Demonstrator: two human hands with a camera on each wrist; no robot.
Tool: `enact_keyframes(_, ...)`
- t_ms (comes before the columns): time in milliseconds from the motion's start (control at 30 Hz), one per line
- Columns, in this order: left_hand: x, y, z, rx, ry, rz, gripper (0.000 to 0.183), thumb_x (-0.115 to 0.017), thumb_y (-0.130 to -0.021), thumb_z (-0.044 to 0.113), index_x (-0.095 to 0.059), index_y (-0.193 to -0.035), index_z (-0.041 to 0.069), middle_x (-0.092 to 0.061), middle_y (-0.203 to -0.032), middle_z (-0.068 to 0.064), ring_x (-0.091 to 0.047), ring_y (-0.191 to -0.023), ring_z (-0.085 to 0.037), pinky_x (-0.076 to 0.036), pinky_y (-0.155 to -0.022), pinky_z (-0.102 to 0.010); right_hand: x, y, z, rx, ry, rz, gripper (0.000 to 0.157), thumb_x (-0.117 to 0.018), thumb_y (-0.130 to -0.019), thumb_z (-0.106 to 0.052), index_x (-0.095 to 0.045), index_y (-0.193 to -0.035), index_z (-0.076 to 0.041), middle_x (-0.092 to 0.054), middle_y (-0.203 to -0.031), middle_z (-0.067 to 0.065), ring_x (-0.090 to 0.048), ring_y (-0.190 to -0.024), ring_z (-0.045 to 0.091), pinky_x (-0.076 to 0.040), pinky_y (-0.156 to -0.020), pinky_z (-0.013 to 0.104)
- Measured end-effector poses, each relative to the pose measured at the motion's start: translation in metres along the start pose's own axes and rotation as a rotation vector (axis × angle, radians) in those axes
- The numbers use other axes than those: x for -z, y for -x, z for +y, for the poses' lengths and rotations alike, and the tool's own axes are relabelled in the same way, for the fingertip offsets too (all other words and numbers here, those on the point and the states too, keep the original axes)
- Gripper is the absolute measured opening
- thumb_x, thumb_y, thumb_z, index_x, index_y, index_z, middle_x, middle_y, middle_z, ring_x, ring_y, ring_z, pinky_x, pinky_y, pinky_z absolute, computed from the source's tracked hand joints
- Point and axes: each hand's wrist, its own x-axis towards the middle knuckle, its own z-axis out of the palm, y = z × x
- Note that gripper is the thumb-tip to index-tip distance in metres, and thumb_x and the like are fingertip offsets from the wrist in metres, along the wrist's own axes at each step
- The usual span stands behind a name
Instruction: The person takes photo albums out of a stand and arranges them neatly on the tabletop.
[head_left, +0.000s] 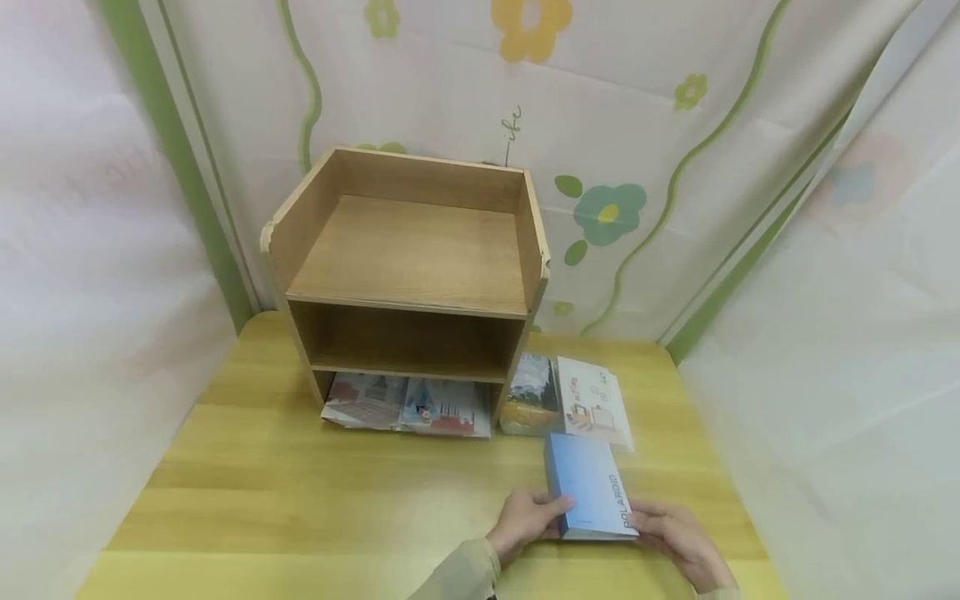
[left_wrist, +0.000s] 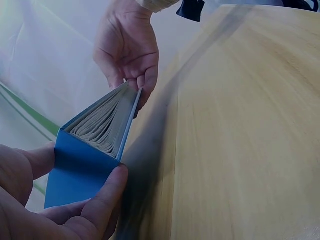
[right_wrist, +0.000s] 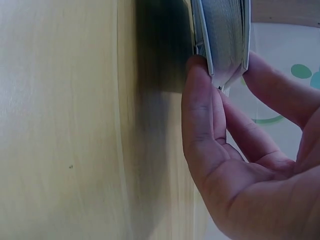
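Observation:
A blue photo album (head_left: 588, 483) with "POLAROID" printed on its cover is held just above the table's front right part. Its thick spine (left_wrist: 82, 170) faces my left hand (head_left: 522, 521), whose thumb lies on one cover and fingers on the other. On the opposite edge, my right hand (head_left: 675, 537) pinches the covers between thumb and fingers. The page edges (left_wrist: 102, 125) show between the covers in the left wrist view. Behind the album lie a book with a landscape picture (head_left: 531, 396) and a white illustrated booklet (head_left: 592, 400).
A wooden shelf unit (head_left: 412, 250) stands at the back of the wooden table (head_left: 300, 500). Printed booklets (head_left: 405, 406) lie in its lowest compartment. Patterned white curtains (head_left: 450, 83) hang behind and at both sides.

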Motion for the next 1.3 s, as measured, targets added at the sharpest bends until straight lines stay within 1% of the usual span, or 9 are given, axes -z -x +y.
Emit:
enact_keyframes(167,0.000,-0.008,0.006,-0.032,0.021,-0.014,0.036,-0.075,-0.089,0.023,-0.069,-0.098,-0.012,-0.071,-0.083,-0.015,-0.071,-0.076,-0.027,-0.061,-0.067,-0.036,0.000,-0.008,-0.009,0.004,-0.008,0.076,0.052,-0.070,-0.089,-0.003,-0.047,-0.126,0.024,-0.066,-0.112,0.025,-0.067,-0.097,0.027,-0.057,-0.085,0.039)
enact_keyframes(233,0.000,-0.010,0.006,-0.041,0.034,-0.017,0.037,-0.075,-0.089,0.022,-0.068,-0.098,-0.013,-0.071,-0.084,-0.017,-0.071,-0.076,-0.028,-0.061,-0.067,-0.035,0.001,-0.010,-0.010,0.004,-0.008,0.089,0.053,-0.071,-0.088,-0.003,-0.047,-0.127,0.025,-0.066,-0.112,0.025,-0.067,-0.097,0.027,-0.057,-0.085,0.039)
enact_keyframes(500,-0.003,-0.013,0.001,-0.011,0.052,-0.025,0.037,-0.075,-0.089,0.023,-0.068,-0.098,-0.012,-0.071,-0.082,-0.016,-0.072,-0.075,-0.027,-0.061,-0.066,-0.035,0.004,-0.007,-0.006,-0.019,-0.004,0.092,0.050,-0.071,-0.088,-0.001,-0.049,-0.125,0.024,-0.066,-0.112,0.026,-0.067,-0.096,0.027,-0.057,-0.084,0.039)
enact_keyframes(767,-0.011,-0.016,-0.003,0.011,0.049,-0.022,0.038,-0.076,-0.088,0.024,-0.068,-0.099,-0.012,-0.070,-0.082,-0.014,-0.071,-0.076,-0.026,-0.061,-0.067,-0.035,0.008,-0.002,-0.002,-0.028,0.033,0.126,0.046,-0.071,-0.087,0.000,-0.053,-0.123,0.022,-0.069,-0.106,0.022,-0.067,-0.090,0.023,-0.059,-0.076,0.036)
enact_keyframes(967,-0.020,-0.017,-0.006,0.016,0.037,0.004,0.038,-0.077,-0.087,0.022,-0.067,-0.099,-0.013,-0.070,-0.081,-0.014,-0.070,-0.074,-0.025,-0.061,-0.066,-0.035,0.012,0.001,0.001,-0.032,0.068,0.146,0.044,-0.070,-0.086,0.001,-0.055,-0.121,0.022,-0.069,-0.103,0.019,-0.067,-0.087,0.021,-0.059,-0.075,0.036)
enact_keyframes(1167,-0.032,-0.019,-0.005,0.026,-0.014,0.052,0.037,-0.079,-0.085,0.025,-0.070,-0.096,-0.009,-0.069,-0.078,-0.009,-0.069,-0.071,-0.021,-0.061,-0.064,-0.032,0.018,0.003,0.001,-0.031,0.097,0.136,0.044,-0.070,-0.086,0.002,-0.054,-0.121,0.024,-0.069,-0.102,0.020,-0.066,-0.087,0.021,-0.059,-0.075,0.036)
enact_keyframes(1300,-0.040,-0.023,-0.009,0.011,-0.064,0.115,0.035,-0.082,-0.081,0.029,-0.072,-0.090,-0.004,-0.069,-0.073,-0.006,-0.068,-0.064,-0.018,-0.060,-0.058,-0.030,0.024,0.004,0.001,-0.037,0.128,0.152,0.044,-0.070,-0.085,0.003,-0.054,-0.120,0.024,-0.069,-0.101,0.021,-0.067,-0.086,0.022,-0.060,-0.074,0.038)
